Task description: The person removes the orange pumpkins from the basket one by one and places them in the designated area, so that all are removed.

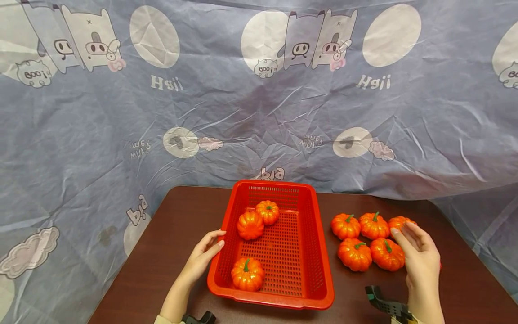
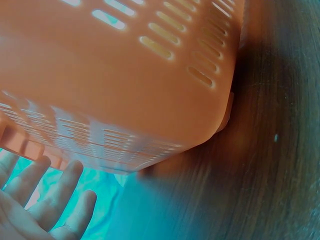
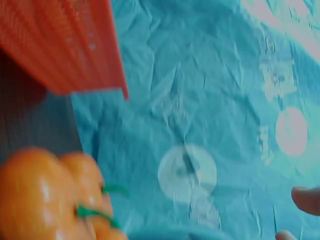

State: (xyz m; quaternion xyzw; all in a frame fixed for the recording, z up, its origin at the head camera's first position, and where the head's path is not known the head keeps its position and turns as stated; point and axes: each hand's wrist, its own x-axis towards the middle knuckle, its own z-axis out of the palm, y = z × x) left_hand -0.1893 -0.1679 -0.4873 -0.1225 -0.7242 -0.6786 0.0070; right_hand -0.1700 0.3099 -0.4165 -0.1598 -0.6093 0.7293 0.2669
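A red plastic basket (image 1: 270, 302) with slotted walls stands on the table, holding three small orange pumpkins: one pumpkin (image 1: 247, 274) at the near left, another pumpkin (image 1: 250, 226) and a third pumpkin (image 1: 267, 212) farther back. My left hand (image 1: 201, 256) is at the basket's left rim, thumb and index fingertip right at the edge. In the left wrist view its fingers (image 2: 60, 195) are extended and spread beside the slotted wall. To the right, my right hand (image 1: 422, 254) hovers over the rightmost pumpkins, fingers apart from the thumb, and partly hides a pumpkin (image 1: 398, 222).
Several more pumpkins (image 1: 354, 254) sit in two rows on the dark brown table (image 1: 162, 243), right of the basket. A small red bit (image 1: 440, 265) shows past the right hand. Behind the table hangs a grey-blue printed cloth (image 1: 259, 112). Black straps (image 1: 388, 306) are on the wrists.
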